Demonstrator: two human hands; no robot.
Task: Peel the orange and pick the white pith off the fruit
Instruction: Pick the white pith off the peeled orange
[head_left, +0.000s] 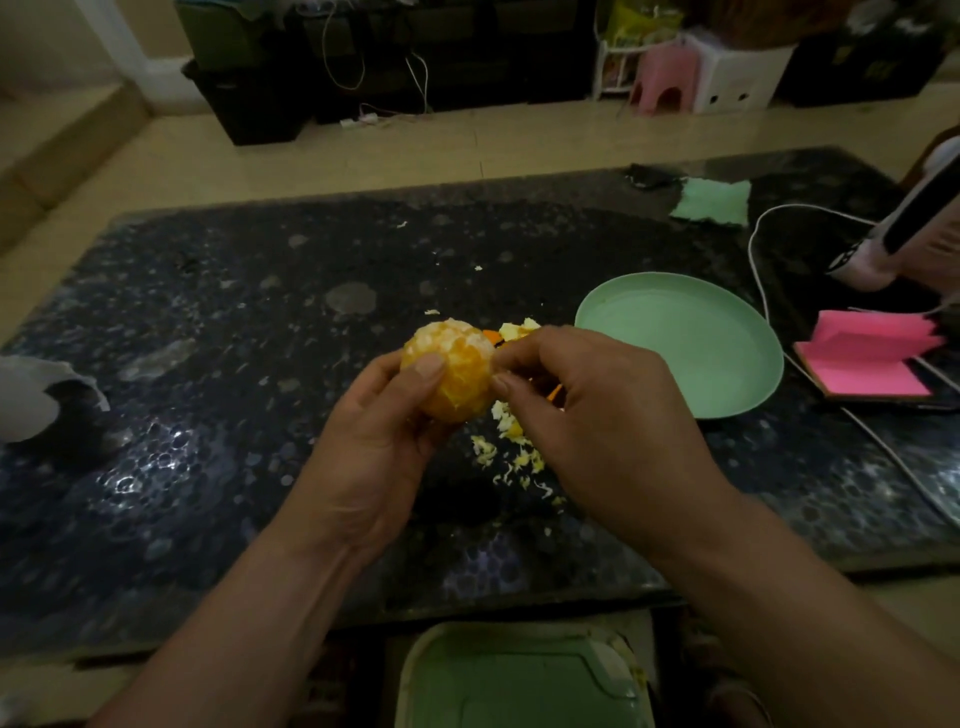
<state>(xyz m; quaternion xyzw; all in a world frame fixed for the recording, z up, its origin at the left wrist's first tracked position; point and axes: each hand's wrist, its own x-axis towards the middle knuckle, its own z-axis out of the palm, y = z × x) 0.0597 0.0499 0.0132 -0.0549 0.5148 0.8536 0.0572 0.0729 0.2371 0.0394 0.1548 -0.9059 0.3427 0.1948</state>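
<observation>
My left hand (374, 441) holds a peeled orange (457, 364) above the dark table, thumb pressed on its front. White pith patches still cover its top. My right hand (587, 410) touches the orange's right side, thumb and forefinger pinched together against the fruit. Whether a bit of pith sits between them is too small to tell. Scraps of pith and peel (514, 452) lie on the table under the hands, and more peel pieces (511, 331) show just behind the fruit.
A green plate (691, 343) stands to the right of the hands. Farther right lie a pink notepad (872, 358), a white cable (758, 270) and a green cloth (714, 200). The dark speckled table (208, 364) has grey paper (36, 395) at its left edge. A green bin (519, 680) sits below the front edge.
</observation>
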